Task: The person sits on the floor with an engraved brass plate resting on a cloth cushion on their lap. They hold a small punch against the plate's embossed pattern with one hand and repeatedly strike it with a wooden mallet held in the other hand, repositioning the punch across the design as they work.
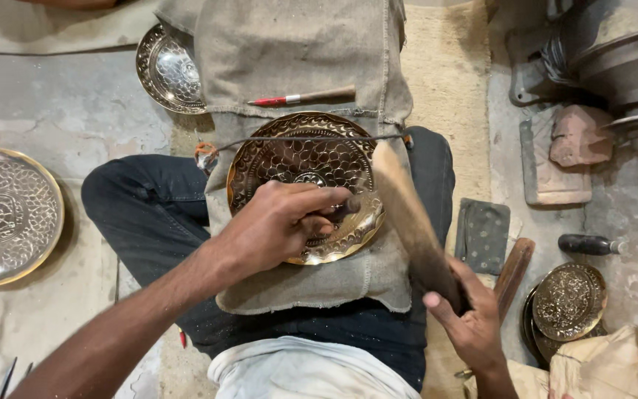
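brass plate (300,166) on burlap, left hand (278,222) gripping a small punch (345,209), right hand (467,318) clutching a blurred wooden mallet (407,214).

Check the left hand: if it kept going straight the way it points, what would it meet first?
The left hand points right across the engraved brass plate; first in line is probably the blurred wooden mallet in the right hand, though depth is unclear.

Glossy engraved brass plate (306,185); coarse matt burlap cloth (297,52) — wooden mallet (411,222), dull, worn.
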